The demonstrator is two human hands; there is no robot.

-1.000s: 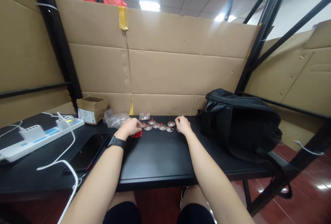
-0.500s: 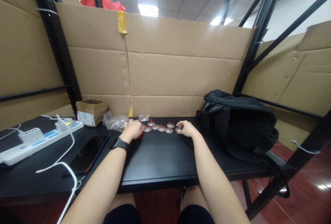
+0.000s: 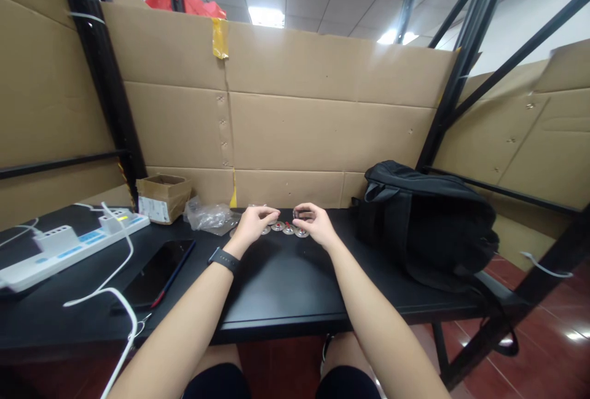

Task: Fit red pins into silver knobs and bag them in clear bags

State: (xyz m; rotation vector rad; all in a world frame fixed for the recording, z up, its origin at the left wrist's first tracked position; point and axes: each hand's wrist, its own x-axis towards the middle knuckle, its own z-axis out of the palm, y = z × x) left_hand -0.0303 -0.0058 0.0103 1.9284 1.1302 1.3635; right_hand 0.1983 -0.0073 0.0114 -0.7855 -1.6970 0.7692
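Observation:
A short row of small clear discs with red pieces [image 3: 288, 229] lies on the black table [image 3: 286, 288] near the cardboard back wall. My left hand [image 3: 252, 224], with a black watch on its wrist, hovers just left of the row, fingers curled into a pinch; what they hold is too small to name. My right hand [image 3: 312, 223] is just right of the row, thumb and fingers pinched on one small clear disc [image 3: 297, 214] lifted slightly off the table. The two hands are close together and face each other.
A black backpack [image 3: 428, 221] fills the table's right end. Left of the hands are a crumpled clear plastic bag [image 3: 209, 216], a small cardboard box [image 3: 162, 196], a dark tablet with a pen [image 3: 157, 273], and a white power strip [image 3: 69, 242] with white cables. Black rack posts stand on both sides.
Both hands have lifted off the table and drawn inward toward each other. The right hand has picked up a disc from the row's right end; the left hand left the red pile.

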